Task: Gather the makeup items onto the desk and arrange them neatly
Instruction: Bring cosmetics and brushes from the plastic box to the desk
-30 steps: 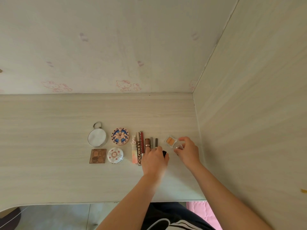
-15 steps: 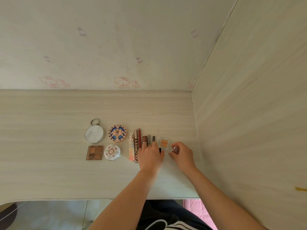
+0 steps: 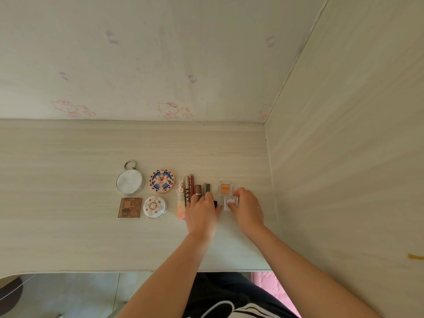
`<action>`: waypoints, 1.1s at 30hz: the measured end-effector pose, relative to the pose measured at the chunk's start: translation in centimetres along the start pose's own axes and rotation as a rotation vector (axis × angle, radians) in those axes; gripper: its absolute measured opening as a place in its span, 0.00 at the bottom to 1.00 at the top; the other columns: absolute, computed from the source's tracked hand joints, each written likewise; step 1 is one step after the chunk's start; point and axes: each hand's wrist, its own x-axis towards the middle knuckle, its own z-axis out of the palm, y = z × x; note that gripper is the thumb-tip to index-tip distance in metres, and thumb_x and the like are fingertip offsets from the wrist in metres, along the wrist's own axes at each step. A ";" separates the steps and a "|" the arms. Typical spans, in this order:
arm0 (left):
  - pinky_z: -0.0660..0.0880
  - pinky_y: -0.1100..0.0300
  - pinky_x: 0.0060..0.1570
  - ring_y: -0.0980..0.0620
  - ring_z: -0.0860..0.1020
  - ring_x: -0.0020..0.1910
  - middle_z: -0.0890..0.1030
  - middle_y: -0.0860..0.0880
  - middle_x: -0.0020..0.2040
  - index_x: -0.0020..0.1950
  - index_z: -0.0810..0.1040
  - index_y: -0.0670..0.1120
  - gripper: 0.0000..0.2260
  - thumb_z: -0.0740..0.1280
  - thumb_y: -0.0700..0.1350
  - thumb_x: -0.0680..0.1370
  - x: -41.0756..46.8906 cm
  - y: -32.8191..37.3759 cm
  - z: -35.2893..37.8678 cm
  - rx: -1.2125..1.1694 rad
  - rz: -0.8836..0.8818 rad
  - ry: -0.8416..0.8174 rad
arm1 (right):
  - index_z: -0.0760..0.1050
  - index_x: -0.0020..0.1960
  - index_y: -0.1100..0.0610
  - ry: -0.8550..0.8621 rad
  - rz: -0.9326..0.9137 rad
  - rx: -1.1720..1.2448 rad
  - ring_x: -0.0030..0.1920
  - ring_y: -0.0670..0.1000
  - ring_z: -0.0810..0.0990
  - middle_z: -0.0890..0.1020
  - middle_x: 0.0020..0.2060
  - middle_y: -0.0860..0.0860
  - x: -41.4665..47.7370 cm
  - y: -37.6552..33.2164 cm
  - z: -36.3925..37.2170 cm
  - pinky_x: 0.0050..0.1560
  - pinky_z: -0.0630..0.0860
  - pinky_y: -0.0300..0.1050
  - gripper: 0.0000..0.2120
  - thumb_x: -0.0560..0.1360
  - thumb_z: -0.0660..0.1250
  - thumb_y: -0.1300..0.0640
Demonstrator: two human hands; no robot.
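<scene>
Makeup lies in rows on the pale wooden desk (image 3: 68, 237). At the left are a round silver mirror compact (image 3: 129, 182), a blue patterned round compact (image 3: 161, 180), a brown square palette (image 3: 129, 207) and a white round compact (image 3: 154, 206). Several lipstick and mascara tubes (image 3: 189, 188) lie side by side; my left hand (image 3: 202, 213) rests over their near ends, fingers curled against a small black item. A clear square pot of orange shadow (image 3: 224, 187) sits to the right. Just below it my right hand (image 3: 246, 208) pinches a clear pink shadow pot (image 3: 230, 201) on the desk.
The desk ends at a back wall (image 3: 160, 65) with pink cartoon-cat drawings and a side panel (image 3: 344, 157) close on the right of my right hand. The near desk edge (image 3: 137, 270) runs below my forearms, with floor and my lap beneath.
The orange pot now lies square beside the tubes. My right hand has brought the pink pot down onto the desk right below it. My left hand stays on the tubes.
</scene>
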 end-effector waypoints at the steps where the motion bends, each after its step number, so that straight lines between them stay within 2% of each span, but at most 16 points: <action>1: 0.71 0.54 0.47 0.45 0.75 0.51 0.82 0.47 0.45 0.49 0.75 0.44 0.11 0.66 0.52 0.76 -0.1 -0.1 0.0 0.003 0.012 0.005 | 0.72 0.57 0.54 -0.012 -0.021 -0.034 0.53 0.53 0.75 0.74 0.53 0.51 0.2 -0.2 -0.1 0.42 0.70 0.44 0.12 0.75 0.67 0.54; 5: 0.70 0.55 0.46 0.46 0.75 0.52 0.82 0.48 0.46 0.49 0.76 0.45 0.11 0.66 0.52 0.76 -0.3 -0.5 0.2 0.019 0.034 0.007 | 0.70 0.58 0.55 -0.029 -0.044 -0.044 0.51 0.53 0.75 0.73 0.54 0.51 0.0 -0.2 -0.1 0.44 0.72 0.45 0.13 0.76 0.67 0.52; 12: 0.68 0.57 0.45 0.48 0.75 0.51 0.81 0.50 0.45 0.47 0.75 0.46 0.11 0.63 0.54 0.76 -0.4 -1.1 0.2 0.015 0.059 0.003 | 0.64 0.67 0.56 -0.064 -0.040 0.061 0.55 0.51 0.76 0.75 0.58 0.52 -2.0 1.0 0.6 0.52 0.75 0.46 0.24 0.75 0.67 0.49; 15: 0.70 0.57 0.41 0.48 0.77 0.47 0.81 0.51 0.42 0.44 0.76 0.46 0.10 0.67 0.53 0.74 -0.6 -1.6 -0.2 0.010 0.097 0.002 | 0.62 0.69 0.58 -0.088 -0.064 0.055 0.56 0.52 0.76 0.75 0.58 0.53 -2.5 1.0 -0.1 0.53 0.75 0.46 0.25 0.77 0.65 0.48; 19: 0.73 0.55 0.34 0.47 0.77 0.40 0.80 0.51 0.37 0.43 0.77 0.46 0.07 0.72 0.47 0.70 -1.1 -2.3 -0.8 0.040 0.194 0.024 | 0.62 0.69 0.60 -0.110 -0.099 -0.009 0.58 0.55 0.75 0.73 0.60 0.55 -3.8 1.4 -1.2 0.56 0.73 0.46 0.22 0.79 0.62 0.53; 22: 0.74 0.55 0.36 0.48 0.76 0.43 0.79 0.51 0.41 0.47 0.77 0.46 0.06 0.70 0.44 0.71 -1.5 -2.8 -1.6 0.050 0.264 0.036 | 0.60 0.71 0.58 -0.116 -0.052 -0.035 0.62 0.54 0.73 0.70 0.65 0.55 -5.5 1.9 -1.5 0.60 0.71 0.46 0.22 0.80 0.58 0.54; 27: 0.76 0.56 0.40 0.48 0.77 0.47 0.80 0.51 0.45 0.51 0.78 0.46 0.10 0.71 0.42 0.71 -2.4 -3.7 -3.1 0.062 0.440 0.026 | 0.59 0.71 0.56 -0.090 0.049 -0.121 0.63 0.53 0.71 0.69 0.64 0.53 -9.0 1.9 -0.9 0.59 0.72 0.46 0.20 0.81 0.55 0.53; 31: 0.78 0.55 0.40 0.47 0.79 0.46 0.81 0.49 0.44 0.50 0.79 0.44 0.13 0.73 0.39 0.67 -3.7 -4.3 -4.2 0.042 0.615 -0.001 | 0.61 0.71 0.58 0.039 0.069 -0.156 0.65 0.53 0.70 0.71 0.65 0.54 -12.3 1.4 0.6 0.60 0.72 0.44 0.20 0.80 0.57 0.53; 33: 0.78 0.55 0.45 0.48 0.78 0.49 0.80 0.49 0.47 0.53 0.78 0.43 0.13 0.71 0.40 0.69 -4.5 -4.8 -4.4 0.044 0.705 -0.061 | 0.61 0.71 0.58 0.100 0.096 -0.153 0.68 0.52 0.67 0.70 0.66 0.53 -14.2 0.9 1.5 0.61 0.70 0.42 0.21 0.80 0.57 0.53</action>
